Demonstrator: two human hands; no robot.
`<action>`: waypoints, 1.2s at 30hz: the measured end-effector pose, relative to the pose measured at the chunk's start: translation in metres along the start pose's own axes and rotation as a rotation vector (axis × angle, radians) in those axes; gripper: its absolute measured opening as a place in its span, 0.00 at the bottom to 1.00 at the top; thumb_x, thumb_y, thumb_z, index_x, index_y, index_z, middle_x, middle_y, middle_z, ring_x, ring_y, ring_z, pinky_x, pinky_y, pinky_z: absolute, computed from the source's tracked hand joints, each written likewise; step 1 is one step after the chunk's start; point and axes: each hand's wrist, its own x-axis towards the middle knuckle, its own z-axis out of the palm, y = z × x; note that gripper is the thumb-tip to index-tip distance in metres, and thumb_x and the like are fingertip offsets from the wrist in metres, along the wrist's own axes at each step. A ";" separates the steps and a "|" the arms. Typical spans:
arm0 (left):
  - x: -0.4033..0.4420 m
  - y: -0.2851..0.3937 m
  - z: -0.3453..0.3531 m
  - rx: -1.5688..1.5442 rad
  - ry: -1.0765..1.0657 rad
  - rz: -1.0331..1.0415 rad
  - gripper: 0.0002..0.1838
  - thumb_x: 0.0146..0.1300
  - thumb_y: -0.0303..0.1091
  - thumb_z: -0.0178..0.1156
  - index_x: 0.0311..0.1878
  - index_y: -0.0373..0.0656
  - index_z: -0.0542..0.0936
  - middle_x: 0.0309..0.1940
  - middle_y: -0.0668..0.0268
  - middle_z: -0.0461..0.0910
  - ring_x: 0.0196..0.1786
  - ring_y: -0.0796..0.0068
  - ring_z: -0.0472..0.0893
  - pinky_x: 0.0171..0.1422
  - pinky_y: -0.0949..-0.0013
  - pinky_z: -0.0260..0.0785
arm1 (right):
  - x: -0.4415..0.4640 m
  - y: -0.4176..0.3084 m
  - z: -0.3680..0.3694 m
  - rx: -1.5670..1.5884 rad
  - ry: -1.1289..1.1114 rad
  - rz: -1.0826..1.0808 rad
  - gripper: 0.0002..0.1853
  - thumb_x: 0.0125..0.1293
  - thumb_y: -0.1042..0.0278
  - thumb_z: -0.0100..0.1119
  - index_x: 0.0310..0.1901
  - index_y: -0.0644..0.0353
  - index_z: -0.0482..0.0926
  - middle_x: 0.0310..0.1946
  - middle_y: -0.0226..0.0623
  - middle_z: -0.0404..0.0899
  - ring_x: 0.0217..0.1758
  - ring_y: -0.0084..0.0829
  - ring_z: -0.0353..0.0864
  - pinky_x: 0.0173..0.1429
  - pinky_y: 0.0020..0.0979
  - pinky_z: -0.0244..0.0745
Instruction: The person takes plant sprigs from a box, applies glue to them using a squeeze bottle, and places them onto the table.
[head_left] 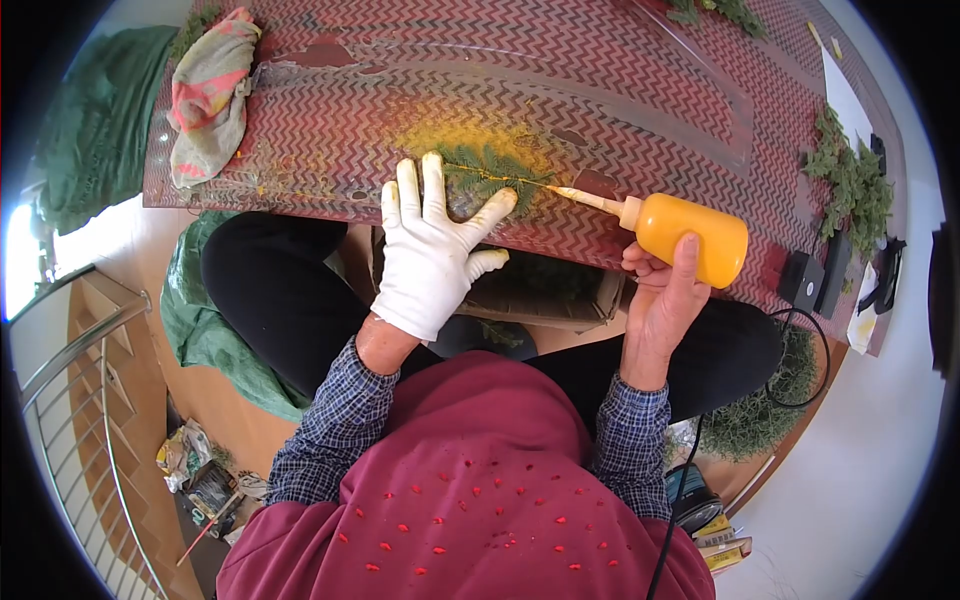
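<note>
In a white glove, my left hand (425, 245) rests at the near edge of the table with its fingers spread. Its fingertips touch a small green sprig (485, 172) lying flat on the patterned table cover. My bare right hand (662, 290) is wrapped round a yellow squeeze bottle (692, 238), tilted nearly level. The bottle's thin nozzle points left, its tip at the right end of the sprig. A yellow line runs along the sprig's stem, and yellow specks (455, 132) cover the table cloth around it.
A stained rag (213, 95) lies at the table's left end. Green foliage (848, 185) and a black box (800, 280) with a cable sit at the right. Below the table edge is a cardboard box (545, 315). More greenery (765, 405) stands on the floor at right.
</note>
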 end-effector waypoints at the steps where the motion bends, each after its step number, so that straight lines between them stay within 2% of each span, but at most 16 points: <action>1: 0.000 0.000 0.000 0.000 0.000 0.000 0.35 0.52 0.56 0.66 0.67 0.75 0.71 0.70 0.34 0.54 0.71 0.31 0.56 0.74 0.38 0.47 | 0.000 0.000 -0.002 -0.003 0.008 -0.001 0.17 0.71 0.61 0.57 0.51 0.69 0.74 0.39 0.46 0.83 0.27 0.30 0.83 0.30 0.27 0.82; 22: -0.002 -0.001 0.003 -0.005 0.021 -0.006 0.35 0.51 0.57 0.66 0.66 0.76 0.71 0.71 0.34 0.53 0.72 0.31 0.55 0.74 0.39 0.48 | 0.004 -0.006 -0.004 -0.003 0.065 -0.014 0.17 0.71 0.60 0.58 0.50 0.68 0.75 0.35 0.43 0.83 0.25 0.30 0.83 0.30 0.26 0.82; 28: -0.007 -0.011 -0.019 -0.130 0.035 0.061 0.34 0.48 0.53 0.70 0.63 0.74 0.76 0.71 0.35 0.52 0.72 0.31 0.54 0.74 0.41 0.48 | 0.014 -0.027 -0.019 0.025 0.123 -0.054 0.18 0.71 0.58 0.58 0.49 0.68 0.76 0.33 0.42 0.83 0.25 0.29 0.83 0.30 0.26 0.82; 30: -0.011 -0.018 -0.032 -0.186 0.051 0.092 0.33 0.46 0.49 0.72 0.60 0.70 0.79 0.72 0.38 0.53 0.73 0.35 0.55 0.75 0.45 0.49 | 0.018 -0.042 -0.023 0.052 0.100 -0.069 0.19 0.71 0.55 0.58 0.48 0.67 0.76 0.33 0.41 0.83 0.26 0.29 0.83 0.30 0.26 0.80; 32: -0.009 -0.025 -0.041 -0.269 0.152 0.083 0.32 0.47 0.42 0.72 0.61 0.61 0.79 0.69 0.44 0.62 0.72 0.45 0.61 0.75 0.51 0.53 | 0.025 -0.056 -0.029 0.064 0.086 -0.085 0.20 0.71 0.54 0.57 0.49 0.67 0.76 0.32 0.39 0.83 0.26 0.27 0.81 0.30 0.25 0.78; 34: 0.003 -0.025 -0.042 -0.250 0.208 0.032 0.33 0.48 0.39 0.72 0.61 0.54 0.78 0.67 0.46 0.66 0.70 0.47 0.65 0.73 0.53 0.56 | 0.032 -0.071 -0.032 0.182 0.018 -0.049 0.21 0.69 0.53 0.59 0.51 0.64 0.75 0.35 0.39 0.82 0.26 0.26 0.78 0.30 0.23 0.74; 35: 0.012 -0.022 -0.039 -0.143 0.275 0.055 0.29 0.51 0.34 0.69 0.60 0.51 0.78 0.63 0.50 0.72 0.66 0.49 0.70 0.68 0.54 0.62 | 0.038 -0.078 -0.033 0.275 -0.013 0.020 0.24 0.69 0.53 0.59 0.56 0.66 0.72 0.37 0.41 0.81 0.26 0.25 0.75 0.30 0.22 0.74; 36: 0.016 -0.025 -0.030 -0.134 0.290 0.058 0.29 0.51 0.34 0.69 0.60 0.51 0.78 0.63 0.50 0.72 0.66 0.49 0.70 0.68 0.54 0.62 | 0.043 -0.084 -0.037 0.286 -0.023 0.009 0.24 0.69 0.53 0.59 0.56 0.66 0.72 0.37 0.41 0.81 0.26 0.25 0.75 0.30 0.22 0.74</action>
